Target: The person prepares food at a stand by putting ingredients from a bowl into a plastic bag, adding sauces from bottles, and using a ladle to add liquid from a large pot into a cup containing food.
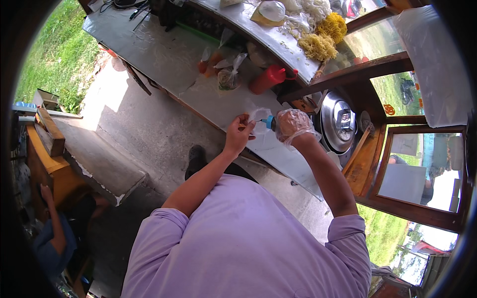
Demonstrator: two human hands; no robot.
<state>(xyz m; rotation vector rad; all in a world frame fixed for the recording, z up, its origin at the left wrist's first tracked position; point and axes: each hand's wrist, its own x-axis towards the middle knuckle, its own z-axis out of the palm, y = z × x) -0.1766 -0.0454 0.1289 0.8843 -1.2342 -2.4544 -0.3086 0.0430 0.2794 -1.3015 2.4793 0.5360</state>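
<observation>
My left hand (pixel 239 135), bare, pinches the edge of a small clear plastic bag (pixel 259 113) above the counter. A clear plastic glove covers my right hand (pixel 295 124), which grips a dark squeeze bottle with a blue cap (pixel 269 121); its nozzle points left at the bag. What the bag contains cannot be made out. Behind my hands, a red squeeze bottle (pixel 267 79) leans on its side or tilts, and a tied clear bag of food (pixel 228 79) lies beside it. Small bags with orange contents (pixel 211 66) are further left.
Noodles in yellow (pixel 331 28) and white (pixel 315 12) lie on the raised metal shelf (pixel 277 46). A lidded metal pot (pixel 337 122) stands right, inside the wooden-framed stall. The counter (pixel 156 56) runs to the upper left. Another person (pixel 56 238) sits at the lower left.
</observation>
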